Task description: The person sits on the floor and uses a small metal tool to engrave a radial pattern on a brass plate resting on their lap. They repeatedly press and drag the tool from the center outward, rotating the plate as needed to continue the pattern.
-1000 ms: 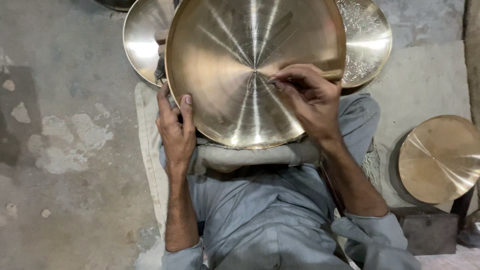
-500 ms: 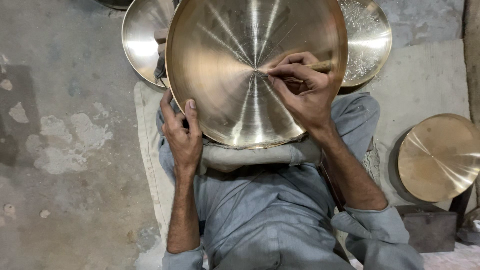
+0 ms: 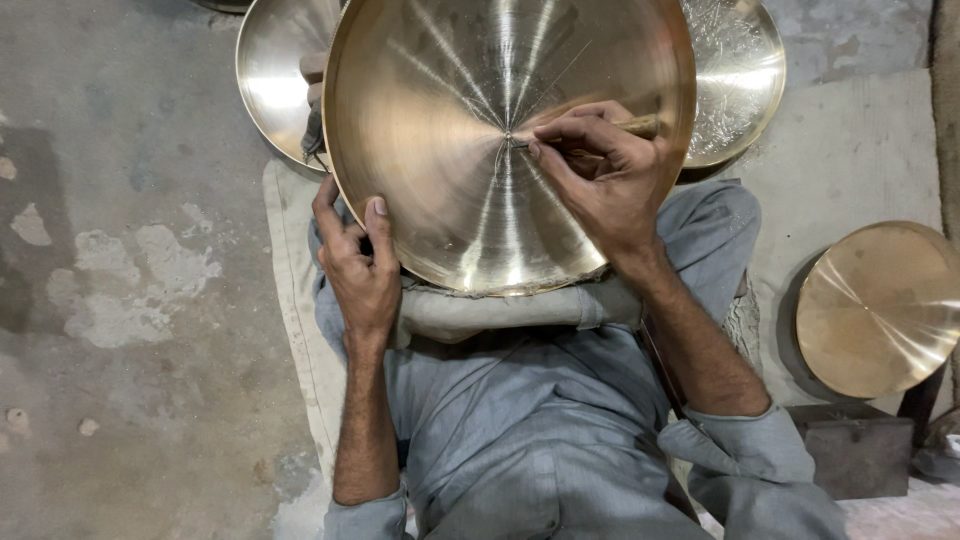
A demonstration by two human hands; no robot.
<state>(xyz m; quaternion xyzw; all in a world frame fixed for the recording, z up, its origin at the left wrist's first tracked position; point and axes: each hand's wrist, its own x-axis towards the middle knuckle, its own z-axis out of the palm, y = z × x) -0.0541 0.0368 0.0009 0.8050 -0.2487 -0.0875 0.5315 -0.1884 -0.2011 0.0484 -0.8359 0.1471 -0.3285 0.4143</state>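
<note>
A large shiny brass plate rests tilted on my lap over a grey cloth pad. My left hand grips its lower left rim, thumb on the face. My right hand lies on the plate's face, shut on a thin wooden-handled tool whose tip touches the plate's centre. Fine straight lines radiate from that centre.
Two more brass plates lie on the floor behind: one upper left, one upper right with scratched patterning. Another brass dish sits at right above a dark metal block. Concrete floor stretches left.
My right hand has shifted up and to the right, bringing the tool tip onto the plate's centre. My left hand has slid slightly along the rim. The plate sits a little differently.
</note>
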